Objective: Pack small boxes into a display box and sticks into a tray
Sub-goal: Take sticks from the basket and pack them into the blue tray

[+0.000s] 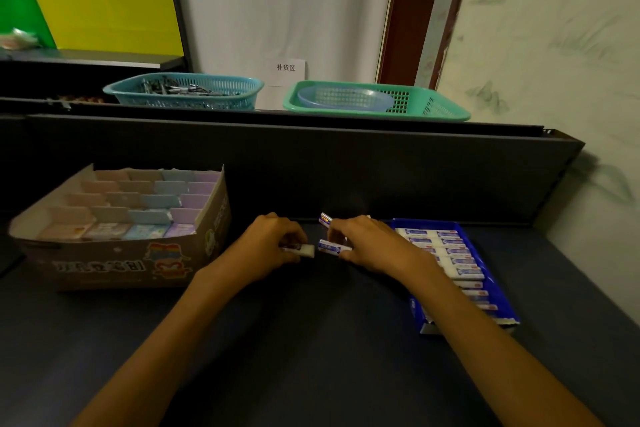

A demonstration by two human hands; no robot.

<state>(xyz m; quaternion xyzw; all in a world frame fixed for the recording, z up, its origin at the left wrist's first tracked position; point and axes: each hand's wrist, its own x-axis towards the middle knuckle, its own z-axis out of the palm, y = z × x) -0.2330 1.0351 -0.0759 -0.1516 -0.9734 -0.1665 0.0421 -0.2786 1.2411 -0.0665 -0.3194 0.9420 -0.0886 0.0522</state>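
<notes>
On the dark table, my left hand (273, 243) pinches a white stick with a purple sleeve (304, 250), its end poking out to the right. My right hand (367, 243) grips two similar sticks: one (330, 247) lies low between the fingers, another (325, 218) juts up above the knuckles. To the right lies a blue tray (485, 246) filled with a row of several such sticks (450, 253). At the left stands a cardboard display box (131, 263) with rows of small pastel boxes (138, 204) in its compartments.
A dark raised ledge (311, 156) runs behind the table. On it stand a blue basket (183, 90) with several metal items and a green basket (377, 100) holding a pale blue strainer. A wall closes the right side.
</notes>
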